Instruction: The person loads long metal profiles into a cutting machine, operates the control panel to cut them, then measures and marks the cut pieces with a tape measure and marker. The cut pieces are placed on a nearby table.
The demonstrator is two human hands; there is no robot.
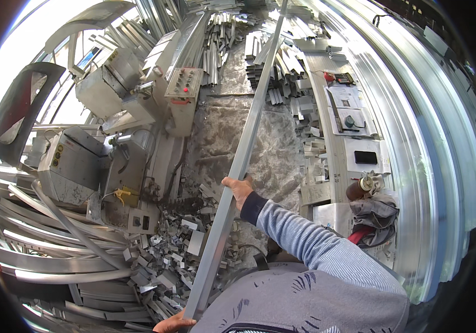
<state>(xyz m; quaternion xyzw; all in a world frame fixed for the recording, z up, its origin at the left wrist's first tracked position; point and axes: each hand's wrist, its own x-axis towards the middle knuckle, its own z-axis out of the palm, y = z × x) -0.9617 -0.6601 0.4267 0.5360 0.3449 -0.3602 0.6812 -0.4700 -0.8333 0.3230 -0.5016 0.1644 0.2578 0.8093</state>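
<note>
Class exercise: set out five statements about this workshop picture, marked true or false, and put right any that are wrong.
1. The right hand grips the long metal bar. True.
2. The left hand is on the phone. False: it is at the near end of the metal bar, and the phone lies on paper on the bench.
3. The air gun on the left is yellow. True.
4. The crumpled cloth beside the jar is bright green. False: it is grey.
5. The small metal scraps stand in one neat row. False: they lie strewn in a heap.
</note>
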